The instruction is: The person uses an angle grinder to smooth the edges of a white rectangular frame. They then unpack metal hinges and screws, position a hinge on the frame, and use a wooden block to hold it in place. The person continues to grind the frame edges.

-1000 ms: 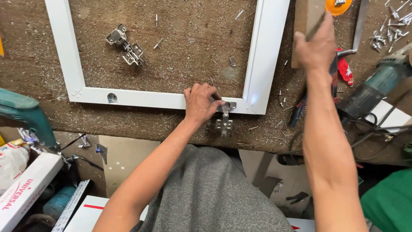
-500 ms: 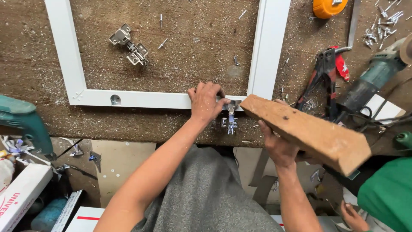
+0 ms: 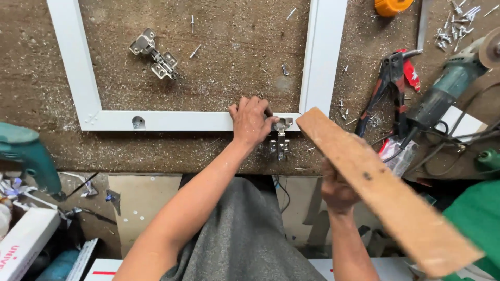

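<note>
A white rectangular frame (image 3: 156, 120) lies flat on the dusty brown workbench (image 3: 219, 67). My left hand (image 3: 251, 122) presses down on the frame's near rail, fingers against a metal hinge (image 3: 280, 136) seated near the frame's right corner. My right hand (image 3: 336, 188) grips a long wooden board (image 3: 380, 182), held tilted with its upper end just right of the hinge. A second loose hinge (image 3: 154, 53) lies inside the frame. A round hole (image 3: 138, 122) shows at the rail's left end.
A red-handled rivet tool (image 3: 393, 83) and a green angle grinder (image 3: 448, 88) with cables lie at the right. Several loose screws (image 3: 455, 26) and an orange tape measure (image 3: 391, 6) sit at the far right. A teal power tool (image 3: 28, 156) is at the left edge.
My right hand came back from the far right of the bench holding the wooden board and brought it close to the hinge. My left hand stayed on the hinge.
</note>
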